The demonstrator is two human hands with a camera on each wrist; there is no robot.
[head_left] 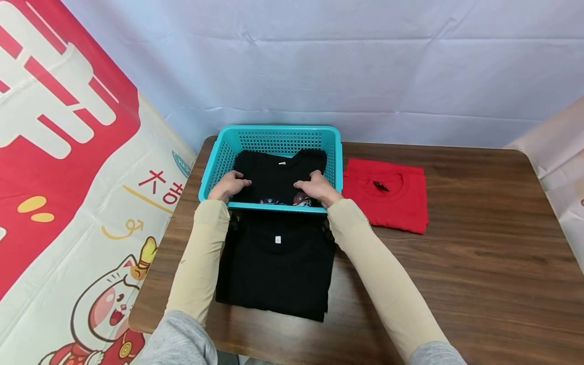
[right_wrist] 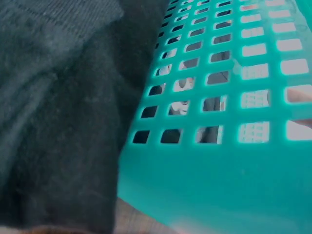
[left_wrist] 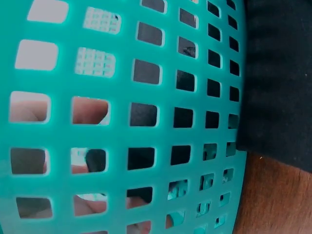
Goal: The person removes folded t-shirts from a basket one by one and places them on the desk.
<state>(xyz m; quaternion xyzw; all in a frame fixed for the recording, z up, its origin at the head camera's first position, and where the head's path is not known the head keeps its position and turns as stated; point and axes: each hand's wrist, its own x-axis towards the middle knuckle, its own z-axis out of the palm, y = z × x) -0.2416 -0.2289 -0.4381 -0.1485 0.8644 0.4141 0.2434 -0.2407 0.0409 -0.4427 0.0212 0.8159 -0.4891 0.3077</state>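
Observation:
A folded black T-shirt (head_left: 278, 175) with a printed picture near its front edge lies in a turquoise plastic basket (head_left: 339, 152). My left hand (head_left: 228, 186) reaches over the basket's front left corner and grips the shirt's left side, thumb on top. At the right side my right hand (head_left: 317, 187) holds the shirt likewise, its thumb over the cloth. Both hands' fingers are partly hidden. Through the basket's holes in the left wrist view, parts of the fingers (left_wrist: 87, 204) show beside dark cloth. Another folded black T-shirt (head_left: 278, 268) lies on the table in front of the basket, under my forearms.
A folded red T-shirt (head_left: 388, 195) lies right of the basket on the brown wooden table (head_left: 483, 228). White cloth (head_left: 365, 66) hangs behind the table. A red and white printed banner (head_left: 68, 152) stands along the left edge.

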